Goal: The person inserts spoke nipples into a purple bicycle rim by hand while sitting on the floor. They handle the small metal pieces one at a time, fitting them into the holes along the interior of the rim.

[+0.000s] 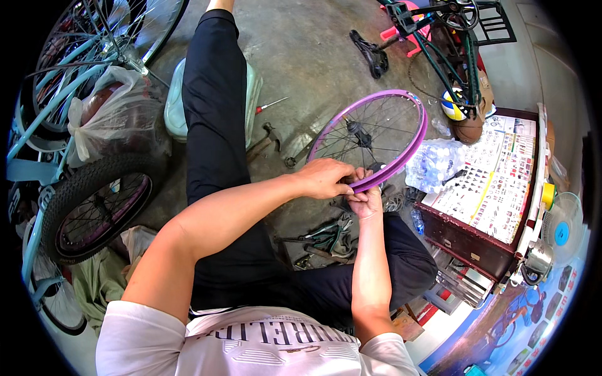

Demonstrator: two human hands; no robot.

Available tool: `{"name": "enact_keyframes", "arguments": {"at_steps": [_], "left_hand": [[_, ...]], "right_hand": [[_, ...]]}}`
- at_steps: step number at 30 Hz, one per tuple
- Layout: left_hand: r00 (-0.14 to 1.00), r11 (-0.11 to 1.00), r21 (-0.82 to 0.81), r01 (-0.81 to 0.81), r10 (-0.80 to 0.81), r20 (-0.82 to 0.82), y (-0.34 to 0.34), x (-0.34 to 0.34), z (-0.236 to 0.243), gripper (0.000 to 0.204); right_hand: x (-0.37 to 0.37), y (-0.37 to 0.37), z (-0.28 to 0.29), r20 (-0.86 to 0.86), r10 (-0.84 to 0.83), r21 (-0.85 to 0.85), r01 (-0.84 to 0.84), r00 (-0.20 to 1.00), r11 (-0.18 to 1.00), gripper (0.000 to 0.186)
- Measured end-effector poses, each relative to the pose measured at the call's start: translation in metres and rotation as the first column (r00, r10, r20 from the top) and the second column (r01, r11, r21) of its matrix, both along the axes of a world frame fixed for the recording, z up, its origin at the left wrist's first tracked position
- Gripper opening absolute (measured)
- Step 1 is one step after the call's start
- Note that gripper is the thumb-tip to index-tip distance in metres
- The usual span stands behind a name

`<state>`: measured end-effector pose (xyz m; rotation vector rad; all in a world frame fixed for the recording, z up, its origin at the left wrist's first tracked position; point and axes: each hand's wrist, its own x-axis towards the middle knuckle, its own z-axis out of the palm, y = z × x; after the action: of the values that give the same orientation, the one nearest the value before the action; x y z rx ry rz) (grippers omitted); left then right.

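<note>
Head view: purple wheel rim (403, 161) in front of me, tilted over the floor (295, 44), near edge at my hands. Right hand (367, 203) is closed around that edge from below; left hand (326, 178) has thumb and fingers gathered at the same spot, can't tell what they pinch. To do it well, I'd keep the right grip firm so the rim doesn't swing, work the left in small moves, stay clear of the loose tools (338, 243).
</note>
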<state>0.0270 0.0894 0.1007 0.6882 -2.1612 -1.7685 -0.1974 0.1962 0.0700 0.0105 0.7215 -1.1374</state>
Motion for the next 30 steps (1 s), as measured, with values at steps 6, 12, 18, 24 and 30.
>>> {"name": "enact_keyframes", "arguments": {"at_steps": [6, 12, 18, 24, 30], "left_hand": [[0.999, 0.999, -0.027, -0.046, 0.047, 0.023, -0.005, 0.003, 0.001, 0.039], [0.996, 0.996, -0.011, -0.089, 0.089, 0.003, -0.014, 0.005, 0.003, 0.037], [0.988, 0.988, 0.041, -0.147, 0.149, -0.037, -0.022, 0.005, 0.001, 0.033], [0.97, 0.972, -0.045, -0.229, 0.223, -0.098, -0.018, 0.003, 0.0, 0.03], [0.977, 0.967, -0.143, -0.21, 0.2, -0.075, -0.001, -0.01, 0.002, 0.032]], "right_hand": [[0.009, -0.011, 0.017, -0.155, -0.042, -0.008, 0.041, 0.987, 0.999, 0.019], [0.009, -0.023, 0.01, -0.084, -0.029, -0.021, 0.027, 0.996, 0.999, 0.016], [0.043, -0.038, 0.024, -0.533, -0.247, -0.077, 0.244, 0.809, 0.967, 0.018], [0.062, -0.04, 0.053, -0.68, -0.454, -0.245, 0.406, 0.576, 0.881, 0.023], [0.061, -0.045, 0.094, -0.957, -0.288, -0.281, 0.159, 0.024, 0.946, 0.044]]}}
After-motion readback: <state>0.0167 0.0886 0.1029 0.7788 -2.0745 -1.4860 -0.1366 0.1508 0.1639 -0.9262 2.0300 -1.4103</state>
